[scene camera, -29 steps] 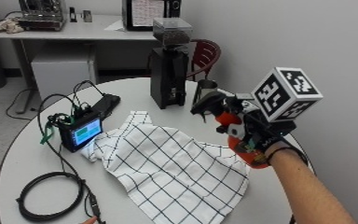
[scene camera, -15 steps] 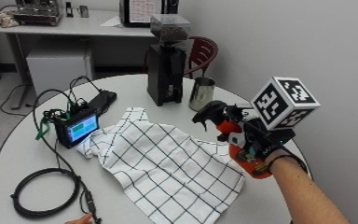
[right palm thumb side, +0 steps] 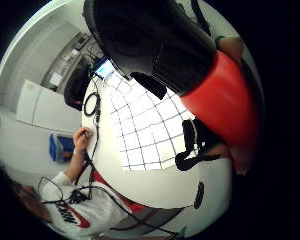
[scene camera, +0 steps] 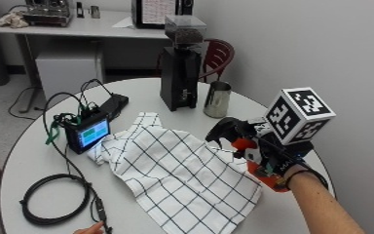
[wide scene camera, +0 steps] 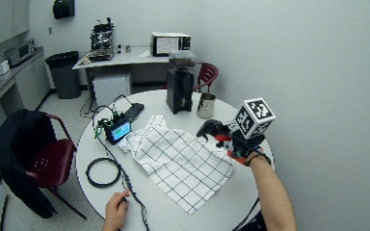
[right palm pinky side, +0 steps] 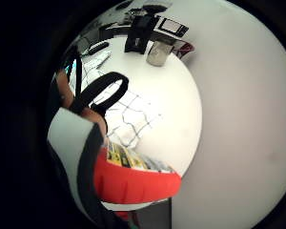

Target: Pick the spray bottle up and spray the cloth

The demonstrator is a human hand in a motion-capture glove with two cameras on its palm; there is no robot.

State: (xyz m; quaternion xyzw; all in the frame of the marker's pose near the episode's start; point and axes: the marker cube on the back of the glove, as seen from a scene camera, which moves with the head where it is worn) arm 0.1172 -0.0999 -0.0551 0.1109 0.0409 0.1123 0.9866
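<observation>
Red and black, the bottle [scene camera: 249,146] sits in the right hand [scene camera: 279,168], fingers curled round its body, held above the table [scene camera: 38,146] near the right edge. Its black nozzle [scene camera: 220,132] points over the near right part of the cloth [scene camera: 180,175], clear of it. The cloth, white with a dark grid, lies spread across the table's middle; its far corner touches the small screen [scene camera: 86,135], its near corner stops short of the table's front rim. Behind it stand a black grinder [scene camera: 180,73] and a steel cup [scene camera: 217,99], well apart from the bottle. A coiled cable [scene camera: 54,200] lies at the left front, beside the bare hand [wide scene camera: 115,204]. Bare tabletop shows between the cloth and right rim, under the hand.
</observation>
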